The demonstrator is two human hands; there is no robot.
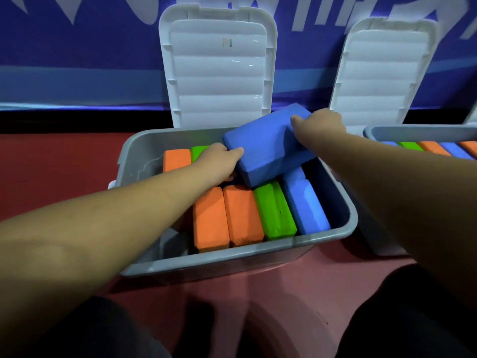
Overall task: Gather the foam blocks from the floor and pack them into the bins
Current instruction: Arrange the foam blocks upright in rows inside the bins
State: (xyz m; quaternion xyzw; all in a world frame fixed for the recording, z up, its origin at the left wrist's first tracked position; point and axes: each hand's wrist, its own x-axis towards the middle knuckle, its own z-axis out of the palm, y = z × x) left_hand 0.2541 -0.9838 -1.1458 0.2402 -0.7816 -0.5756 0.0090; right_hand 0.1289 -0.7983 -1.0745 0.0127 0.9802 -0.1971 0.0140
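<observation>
Head view: blue foam block is held tilted over the far half of the grey bin, not yet seated. Your left hand grips its near-left edge, thumb on top; your right hand curls over its far-right corner. In the near row below, two orange blocks, a green block and a second blue block stand on edge, side by side.

Step in hand: placing this block in the far row.

Judgement: next, turn it on edge, align it with the gap at far right, and press down evenly. The second bin to your right already holds a row of blocks.
</observation>
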